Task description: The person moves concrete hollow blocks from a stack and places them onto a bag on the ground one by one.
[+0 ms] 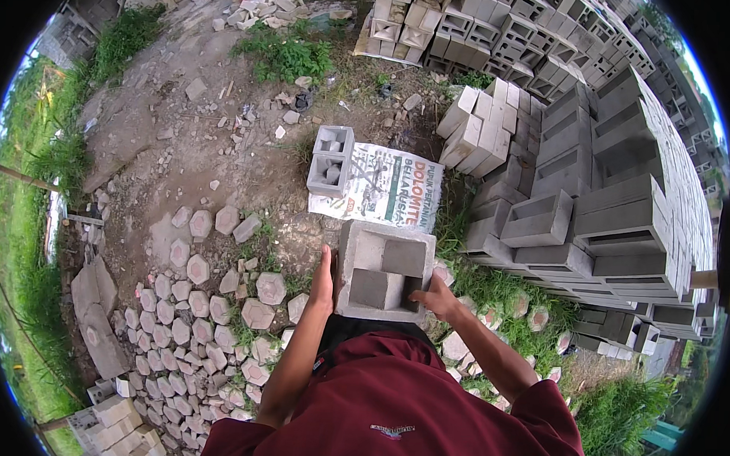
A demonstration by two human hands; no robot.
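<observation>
Between my two hands, close in front of my body, is a grey concrete block (364, 246) with square recesses facing up. The palm of my left hand (323, 284) presses flat against its left side, fingers pointing away from me. My right hand (437, 298) grips the right wall, with the thumb over the edge into a recess and the other fingers mostly hidden outside. Just beyond lies a white printed sack (412, 159) spread on the ground. Another hollow concrete block (330, 191) stands on the left part of that sack.
Long stacks of grey blocks (623, 213) rise on the right, and more hollow blocks (484, 31) are piled at the back. Hexagonal pavers (199, 269) cover the ground at left. Green weeds (286, 56) and rubble (264, 9) lie farther off.
</observation>
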